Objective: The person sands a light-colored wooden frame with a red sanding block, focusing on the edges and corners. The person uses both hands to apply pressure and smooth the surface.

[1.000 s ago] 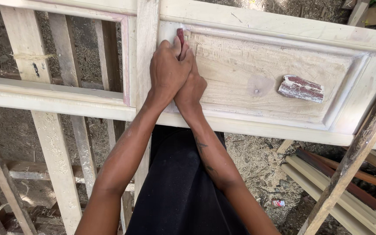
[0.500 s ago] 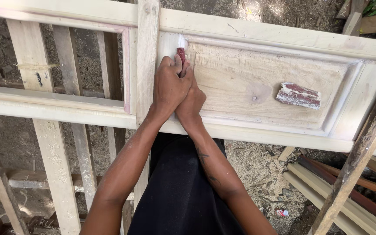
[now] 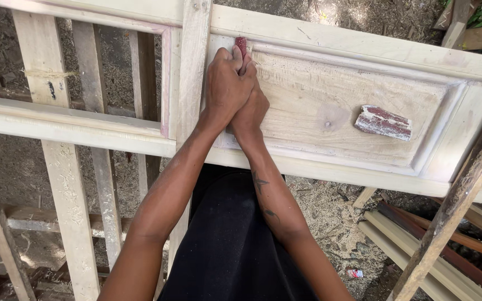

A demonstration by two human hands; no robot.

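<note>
Red sandpaper (image 3: 241, 45), folded small, sits pinched in both hands up at the top left corner of the raised panel (image 3: 330, 100). Left hand (image 3: 227, 83) is closed over the right hand (image 3: 250, 111), both gripping it tight against the moulding. Another worn sandpaper scrap (image 3: 383, 122) lies loose on the panel, well apart to the right. Sawdust (image 3: 330, 212) covers the ground below the frame (image 3: 364, 42).
</note>
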